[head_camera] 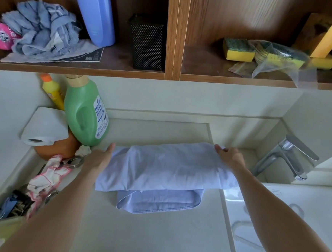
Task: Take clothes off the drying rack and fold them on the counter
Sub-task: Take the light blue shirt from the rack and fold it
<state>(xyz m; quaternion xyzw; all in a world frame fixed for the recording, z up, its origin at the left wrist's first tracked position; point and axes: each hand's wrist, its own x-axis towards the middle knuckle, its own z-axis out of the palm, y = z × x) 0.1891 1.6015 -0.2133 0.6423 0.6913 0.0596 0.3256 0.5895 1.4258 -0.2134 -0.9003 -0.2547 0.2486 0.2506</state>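
A pale blue shirt point(163, 169) lies partly folded across the cream counter point(152, 234), its collar end sticking out toward me. My left hand point(99, 158) rests at the shirt's left edge, fingers tucked under or against the fabric. At the far right corner of the fold, my right hand point(229, 156) pinches the cloth. The drying rack is out of view.
A green detergent bottle point(84, 111), a yellow bottle point(52, 93), a paper roll point(43, 128) and an orange pot stand at the left. Pink-white cloth and clips point(48, 174) lie by my left arm. A tap point(286, 155) and sink point(285, 214) are at the right. Shelves hang above.
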